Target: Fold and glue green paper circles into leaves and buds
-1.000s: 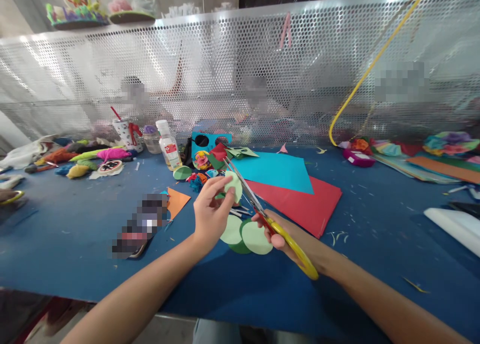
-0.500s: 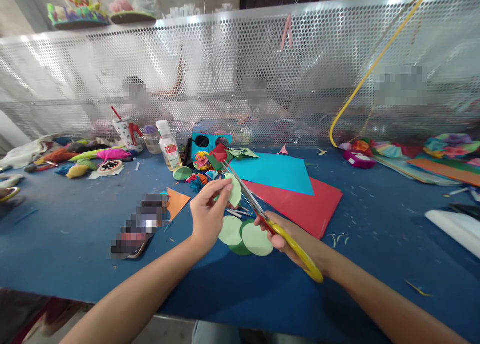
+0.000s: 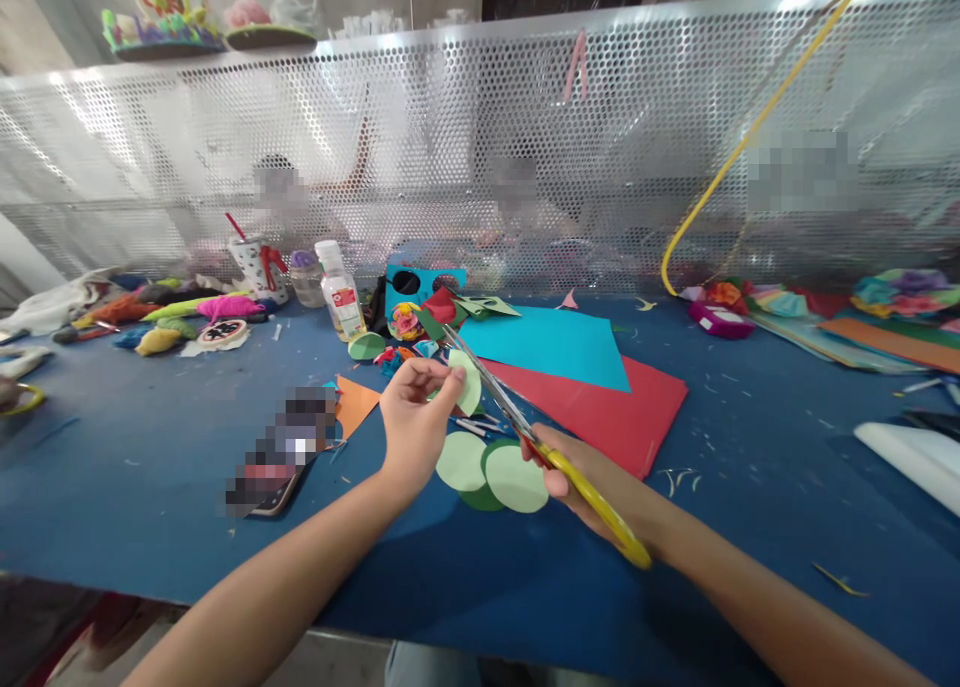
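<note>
My left hand (image 3: 420,412) pinches a light green paper piece (image 3: 469,382) with a curved edge between thumb and fingers. In my right hand (image 3: 559,467) is a pair of scissors with yellow handles (image 3: 600,507). Their long blades point up and left, close beside the green piece's right edge; whether they touch it I cannot tell. Below the hands, light green paper circles (image 3: 460,461) overlap darker green ones (image 3: 484,497) on the blue table (image 3: 360,557). Behind the blades lie a light blue sheet (image 3: 555,342) and red sheets (image 3: 637,407).
A phone (image 3: 277,462) and an orange paper piece (image 3: 355,405) lie left of my hands. Farther back stand a clear bottle (image 3: 341,292) and a patterned cup (image 3: 257,267). A perforated metal screen (image 3: 435,147) runs along the back, with people visible beyond it.
The scissor blades look more closed than before. The green piece has turned slightly in my left fingers. Both hands stay in nearly the same place, and the view has shifted a little.
</note>
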Motion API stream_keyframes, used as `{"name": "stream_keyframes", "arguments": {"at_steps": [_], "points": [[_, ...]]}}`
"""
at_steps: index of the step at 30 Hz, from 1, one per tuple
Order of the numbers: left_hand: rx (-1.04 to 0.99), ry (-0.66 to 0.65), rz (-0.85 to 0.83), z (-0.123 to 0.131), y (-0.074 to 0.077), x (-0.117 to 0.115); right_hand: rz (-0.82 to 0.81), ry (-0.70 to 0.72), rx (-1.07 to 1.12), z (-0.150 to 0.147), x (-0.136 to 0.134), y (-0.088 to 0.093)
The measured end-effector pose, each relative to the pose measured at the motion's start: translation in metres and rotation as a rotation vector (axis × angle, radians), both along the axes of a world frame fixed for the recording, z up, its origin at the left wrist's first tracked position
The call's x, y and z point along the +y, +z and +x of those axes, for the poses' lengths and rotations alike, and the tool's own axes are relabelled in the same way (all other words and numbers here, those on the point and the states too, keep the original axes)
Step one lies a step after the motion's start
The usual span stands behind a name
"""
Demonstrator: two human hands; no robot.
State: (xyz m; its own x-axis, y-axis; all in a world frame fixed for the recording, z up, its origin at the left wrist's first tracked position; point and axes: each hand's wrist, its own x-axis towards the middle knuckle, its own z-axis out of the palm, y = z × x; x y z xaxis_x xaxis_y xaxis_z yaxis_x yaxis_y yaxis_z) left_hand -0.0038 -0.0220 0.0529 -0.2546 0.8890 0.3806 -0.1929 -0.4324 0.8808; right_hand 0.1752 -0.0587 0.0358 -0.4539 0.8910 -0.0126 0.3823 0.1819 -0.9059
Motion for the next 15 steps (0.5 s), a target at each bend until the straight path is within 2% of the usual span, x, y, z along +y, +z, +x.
{"name": "stream_keyframes", "arguments": {"at_steps": [9, 15], "points": [[-0.016, -0.004, -0.020, -0.0010, 0.0000, 0.0021, -0.060, -0.052, 0.040, -0.0047, -0.0010, 0.0053], [-0.008, -0.017, -0.031, -0.0023, 0.0023, 0.0028, -0.104, 0.000, 0.044, 0.0013, -0.0014, 0.0059]]}}
